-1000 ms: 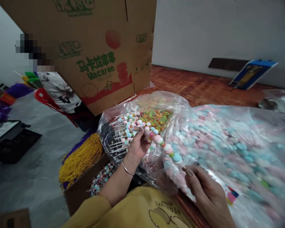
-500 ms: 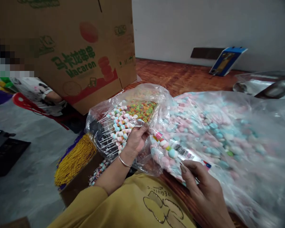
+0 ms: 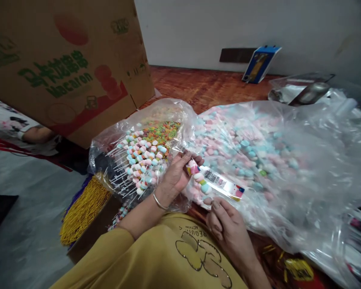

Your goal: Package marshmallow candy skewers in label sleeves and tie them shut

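My left hand is closed around the upper end of a marshmallow skewer, which has pastel marshmallows and a colourful printed wrapper piece at its top. At the skewer's lower tip, beside a blue marshmallow, the fingers of my right hand are pinched together; the exact part between them is hidden. A flat printed clear wrapper lies just right of the skewer. To the left, many marshmallow skewers with white sticks lie in a clear bag, beside small coloured rings.
A large bag of loose pink and blue marshmallows covers the table's right part. A tall cardboard box stands at left. Farther back are a blue device and a metal scoop. Another person's arm shows behind the box.
My right hand has moved left and closed in at the skewer's lower tip. My left hand has shifted onto the printed upper part. The whole view has turned slightly right.
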Tool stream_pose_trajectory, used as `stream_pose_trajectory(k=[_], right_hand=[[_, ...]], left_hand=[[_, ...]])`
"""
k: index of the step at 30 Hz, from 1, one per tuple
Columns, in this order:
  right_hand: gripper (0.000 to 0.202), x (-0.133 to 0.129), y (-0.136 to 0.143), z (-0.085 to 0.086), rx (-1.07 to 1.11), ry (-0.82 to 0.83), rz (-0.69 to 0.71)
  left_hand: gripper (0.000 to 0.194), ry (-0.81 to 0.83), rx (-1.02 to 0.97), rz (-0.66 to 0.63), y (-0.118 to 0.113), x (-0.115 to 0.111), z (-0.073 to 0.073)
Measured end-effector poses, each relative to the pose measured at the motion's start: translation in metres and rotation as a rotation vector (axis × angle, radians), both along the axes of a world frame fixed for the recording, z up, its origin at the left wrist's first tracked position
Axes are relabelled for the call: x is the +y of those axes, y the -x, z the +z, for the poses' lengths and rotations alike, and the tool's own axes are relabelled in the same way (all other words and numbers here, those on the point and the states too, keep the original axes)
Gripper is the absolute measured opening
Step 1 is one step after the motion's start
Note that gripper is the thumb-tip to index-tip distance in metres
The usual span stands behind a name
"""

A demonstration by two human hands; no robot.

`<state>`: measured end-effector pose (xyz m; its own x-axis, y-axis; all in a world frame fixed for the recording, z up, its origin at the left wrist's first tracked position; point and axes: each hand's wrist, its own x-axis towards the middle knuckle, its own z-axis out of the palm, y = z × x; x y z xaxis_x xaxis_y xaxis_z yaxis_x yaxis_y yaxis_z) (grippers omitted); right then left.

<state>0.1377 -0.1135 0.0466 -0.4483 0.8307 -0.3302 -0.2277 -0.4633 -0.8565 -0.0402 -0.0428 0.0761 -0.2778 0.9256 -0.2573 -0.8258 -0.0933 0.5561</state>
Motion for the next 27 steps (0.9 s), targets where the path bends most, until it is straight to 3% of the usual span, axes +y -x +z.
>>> stream_pose_trajectory(k=[2, 8, 11, 13, 15, 20, 22, 25, 27], right_hand=[[0.035, -0.002, -0.003, -0.005, -0.201, -0.204, -0.055], [0.027, 0.007, -0.010, -0.019, -0.865, -1.089, -0.238], [0.024, 0.014, -0.011, -0.024, -1.009, -1.292, -0.242], [0.023, 0.015, -0.010, -0.025, -1.004, -1.266, -0.251], [0.023, 0.013, -0.007, -0.023, -0.889, -1.109, -0.258], [0.030, 0.003, 0.003, -0.006, -0.130, -0.263, -0.092], [0.031, 0.003, 0.006, 0.000, 0.135, -0.028, -0.062], [0.030, 0.005, 0.009, 0.000, 0.231, 0.044, -0.047], [0.030, 0.007, 0.009, -0.005, 0.058, -0.112, -0.110]], left_hand=[[0.020, -0.002, 0.013, -0.006, -0.005, 0.001, 0.002], [0.023, 0.051, -0.017, 0.008, -0.014, 0.003, 0.007], [0.026, 0.065, -0.044, 0.014, -0.017, 0.002, 0.005], [0.026, 0.053, -0.060, -0.001, -0.019, 0.002, 0.004], [0.025, 0.019, -0.070, -0.012, -0.021, 0.003, 0.003], [0.026, -0.038, -0.132, -0.103, -0.023, 0.004, 0.001], [0.026, -0.048, -0.161, -0.170, -0.022, 0.003, 0.000], [0.028, -0.051, -0.165, -0.203, -0.026, 0.002, -0.001], [0.032, -0.044, -0.147, -0.192, -0.032, 0.000, -0.002]])
